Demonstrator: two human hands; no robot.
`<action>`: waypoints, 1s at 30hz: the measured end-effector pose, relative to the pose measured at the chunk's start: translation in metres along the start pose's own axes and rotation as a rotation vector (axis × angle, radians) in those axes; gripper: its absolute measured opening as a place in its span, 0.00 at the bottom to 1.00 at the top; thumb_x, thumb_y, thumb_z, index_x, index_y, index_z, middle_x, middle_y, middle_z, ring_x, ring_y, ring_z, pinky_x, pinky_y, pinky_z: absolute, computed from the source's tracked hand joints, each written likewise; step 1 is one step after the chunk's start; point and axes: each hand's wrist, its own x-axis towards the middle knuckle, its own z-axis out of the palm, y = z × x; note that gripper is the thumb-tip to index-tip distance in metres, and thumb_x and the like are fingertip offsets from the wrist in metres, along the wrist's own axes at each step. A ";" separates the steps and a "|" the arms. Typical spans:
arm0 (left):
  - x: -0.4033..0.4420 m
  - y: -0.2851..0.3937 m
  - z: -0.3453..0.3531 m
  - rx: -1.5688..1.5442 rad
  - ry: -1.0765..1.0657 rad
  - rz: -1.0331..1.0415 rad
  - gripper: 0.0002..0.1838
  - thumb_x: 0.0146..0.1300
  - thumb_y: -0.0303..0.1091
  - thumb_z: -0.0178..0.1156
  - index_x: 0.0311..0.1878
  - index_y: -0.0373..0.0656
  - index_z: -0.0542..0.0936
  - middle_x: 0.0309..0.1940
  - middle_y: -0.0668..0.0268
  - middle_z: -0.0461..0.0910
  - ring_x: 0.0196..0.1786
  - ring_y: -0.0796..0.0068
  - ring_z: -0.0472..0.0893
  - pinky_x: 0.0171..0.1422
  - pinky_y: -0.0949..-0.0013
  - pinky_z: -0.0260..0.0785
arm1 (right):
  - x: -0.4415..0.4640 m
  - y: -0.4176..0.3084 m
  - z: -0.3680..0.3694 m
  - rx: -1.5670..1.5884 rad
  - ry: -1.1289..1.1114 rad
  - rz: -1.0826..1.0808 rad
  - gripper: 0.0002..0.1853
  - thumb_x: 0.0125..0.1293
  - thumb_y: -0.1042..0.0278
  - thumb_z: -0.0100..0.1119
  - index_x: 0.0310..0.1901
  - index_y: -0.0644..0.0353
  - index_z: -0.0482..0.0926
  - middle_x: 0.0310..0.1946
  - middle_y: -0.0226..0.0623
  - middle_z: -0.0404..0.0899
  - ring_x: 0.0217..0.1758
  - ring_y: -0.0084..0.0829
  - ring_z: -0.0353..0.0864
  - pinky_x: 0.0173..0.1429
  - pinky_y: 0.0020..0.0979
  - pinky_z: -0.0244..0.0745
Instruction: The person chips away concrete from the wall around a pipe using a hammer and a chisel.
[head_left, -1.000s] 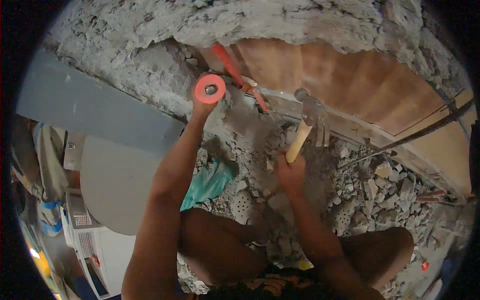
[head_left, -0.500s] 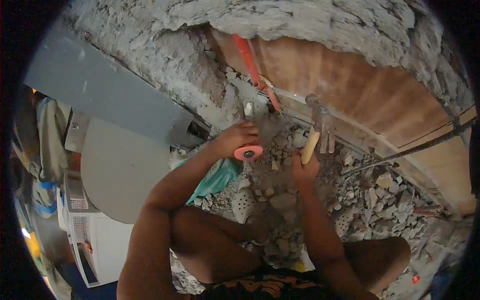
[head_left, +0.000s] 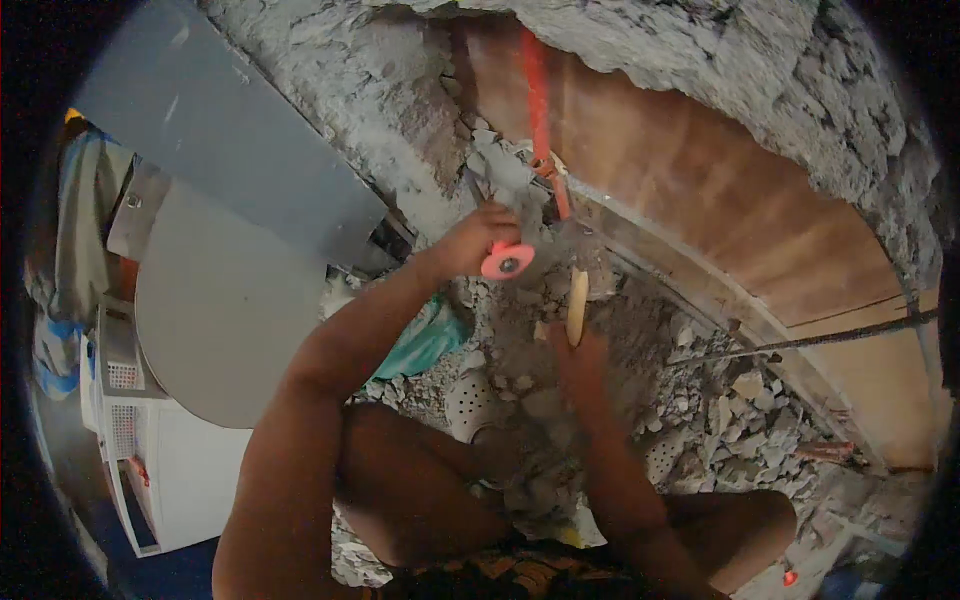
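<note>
My left hand [head_left: 478,240] is closed around a chisel [head_left: 508,262] with a round pink-red guard. Its metal end points up and away, against the broken concrete [head_left: 430,170]. In my right hand [head_left: 580,355] is the pale wooden handle of a hammer [head_left: 577,305]; the hammer head is blurred just beyond the handle, above the rubble. A red pipe [head_left: 538,100] stands against the brown wooden panel [head_left: 680,160], a little beyond my left hand.
Loose rubble [head_left: 745,410] lies around both shoes [head_left: 470,405]. A green cloth or bag [head_left: 425,345] is under my left forearm. A grey board [head_left: 240,130], a round grey panel [head_left: 240,310] and a white rack [head_left: 190,480] are at left. A dark rod [head_left: 800,343] crosses at right.
My left hand has come down from the upper concrete, and the chisel now tilts away from me. The hammer has shifted and its head has blurred. The view has turned slightly.
</note>
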 end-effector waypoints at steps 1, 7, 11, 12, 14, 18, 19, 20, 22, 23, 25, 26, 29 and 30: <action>-0.005 0.007 0.006 0.096 -0.045 0.091 0.18 0.44 0.43 0.68 0.36 0.44 0.77 0.39 0.61 0.74 0.46 0.57 0.76 0.54 0.58 0.67 | 0.001 0.006 0.000 -0.008 -0.005 -0.006 0.16 0.67 0.57 0.60 0.35 0.65 0.78 0.18 0.32 0.73 0.20 0.24 0.70 0.26 0.32 0.66; -0.042 0.042 0.047 0.147 -0.220 0.168 0.20 0.43 0.43 0.68 0.41 0.47 0.78 0.42 0.64 0.73 0.48 0.60 0.76 0.58 0.56 0.63 | 0.002 0.076 0.025 0.143 -0.012 -0.068 0.17 0.68 0.56 0.57 0.36 0.65 0.79 0.18 0.32 0.72 0.21 0.22 0.68 0.24 0.33 0.63; -0.048 0.037 0.029 0.035 -0.349 0.095 0.22 0.44 0.39 0.70 0.44 0.45 0.78 0.45 0.62 0.75 0.49 0.59 0.77 0.56 0.57 0.68 | 0.018 0.103 0.022 -0.108 -0.012 -0.053 0.19 0.69 0.53 0.56 0.40 0.64 0.78 0.20 0.34 0.73 0.21 0.24 0.70 0.25 0.36 0.65; -0.054 0.037 0.024 0.020 -0.367 0.015 0.22 0.46 0.36 0.70 0.47 0.43 0.78 0.48 0.62 0.76 0.51 0.61 0.78 0.56 0.59 0.70 | 0.018 0.105 0.017 -0.251 -0.047 -0.071 0.19 0.69 0.52 0.56 0.43 0.64 0.78 0.21 0.35 0.74 0.21 0.26 0.72 0.26 0.37 0.67; -0.071 0.044 -0.008 -0.225 -0.300 -0.209 0.23 0.50 0.36 0.70 0.49 0.42 0.78 0.51 0.62 0.76 0.53 0.63 0.77 0.57 0.61 0.71 | 0.021 0.101 0.010 -0.270 -0.092 -0.102 0.20 0.69 0.52 0.56 0.45 0.64 0.77 0.23 0.38 0.76 0.24 0.31 0.76 0.29 0.38 0.69; -0.142 0.057 -0.024 -0.403 0.208 -0.591 0.18 0.57 0.31 0.67 0.51 0.40 0.77 0.49 0.64 0.79 0.52 0.71 0.77 0.57 0.66 0.70 | 0.016 0.010 -0.002 -0.466 -0.280 -0.198 0.23 0.67 0.51 0.58 0.51 0.64 0.76 0.29 0.47 0.79 0.33 0.46 0.82 0.38 0.42 0.75; -0.161 0.065 -0.014 -0.384 0.453 -0.601 0.13 0.59 0.27 0.64 0.47 0.39 0.78 0.42 0.66 0.81 0.46 0.73 0.79 0.53 0.67 0.71 | 0.015 -0.015 -0.001 -0.457 -0.264 -0.203 0.23 0.67 0.51 0.58 0.51 0.64 0.76 0.29 0.47 0.79 0.33 0.46 0.82 0.38 0.42 0.75; -0.178 0.074 -0.007 -0.530 0.568 -0.771 0.10 0.61 0.28 0.62 0.45 0.40 0.78 0.38 0.68 0.80 0.42 0.75 0.78 0.48 0.68 0.70 | 0.015 -0.038 0.001 -0.351 -0.327 -0.353 0.24 0.64 0.51 0.59 0.52 0.64 0.75 0.31 0.48 0.79 0.35 0.49 0.81 0.40 0.44 0.76; -0.210 0.090 0.018 -0.559 0.821 -0.904 0.05 0.63 0.29 0.60 0.40 0.40 0.77 0.33 0.72 0.76 0.35 0.79 0.74 0.40 0.71 0.67 | 0.018 -0.075 0.009 -0.243 -0.376 -0.492 0.25 0.62 0.50 0.61 0.53 0.63 0.75 0.32 0.50 0.79 0.36 0.52 0.80 0.42 0.46 0.76; -0.226 0.096 0.033 -0.417 0.954 -0.867 0.04 0.64 0.29 0.59 0.37 0.40 0.75 0.31 0.73 0.74 0.32 0.80 0.71 0.37 0.73 0.65 | 0.023 -0.091 0.016 -0.194 -0.326 -0.858 0.26 0.60 0.50 0.63 0.52 0.62 0.75 0.34 0.52 0.79 0.38 0.54 0.80 0.43 0.47 0.76; -0.248 0.118 0.060 -0.267 1.090 -0.923 0.04 0.64 0.30 0.59 0.37 0.40 0.75 0.31 0.72 0.74 0.32 0.80 0.71 0.36 0.73 0.65 | 0.049 -0.098 0.026 -0.141 -0.280 -1.216 0.27 0.57 0.50 0.64 0.52 0.62 0.74 0.36 0.54 0.79 0.39 0.55 0.80 0.44 0.48 0.76; -0.257 0.132 0.075 -0.243 1.126 -1.000 0.04 0.64 0.30 0.59 0.38 0.40 0.75 0.31 0.72 0.74 0.31 0.80 0.71 0.36 0.73 0.65 | 0.067 -0.092 0.036 -0.196 -0.351 -1.262 0.28 0.56 0.50 0.65 0.50 0.63 0.74 0.37 0.55 0.80 0.39 0.56 0.80 0.44 0.48 0.76; -0.271 0.166 0.101 -0.323 1.122 -1.158 0.05 0.64 0.31 0.59 0.38 0.40 0.75 0.31 0.71 0.74 0.31 0.79 0.72 0.36 0.72 0.66 | 0.128 -0.065 0.040 -0.454 -0.496 -0.793 0.25 0.59 0.50 0.61 0.45 0.65 0.75 0.34 0.56 0.80 0.36 0.56 0.81 0.41 0.51 0.76; -0.275 0.174 0.107 -0.348 1.116 -1.190 0.05 0.65 0.32 0.59 0.38 0.40 0.75 0.31 0.71 0.74 0.31 0.79 0.72 0.36 0.72 0.66 | 0.155 -0.031 0.051 -0.556 -0.353 -0.635 0.23 0.63 0.49 0.58 0.45 0.66 0.75 0.31 0.55 0.80 0.34 0.57 0.81 0.39 0.52 0.76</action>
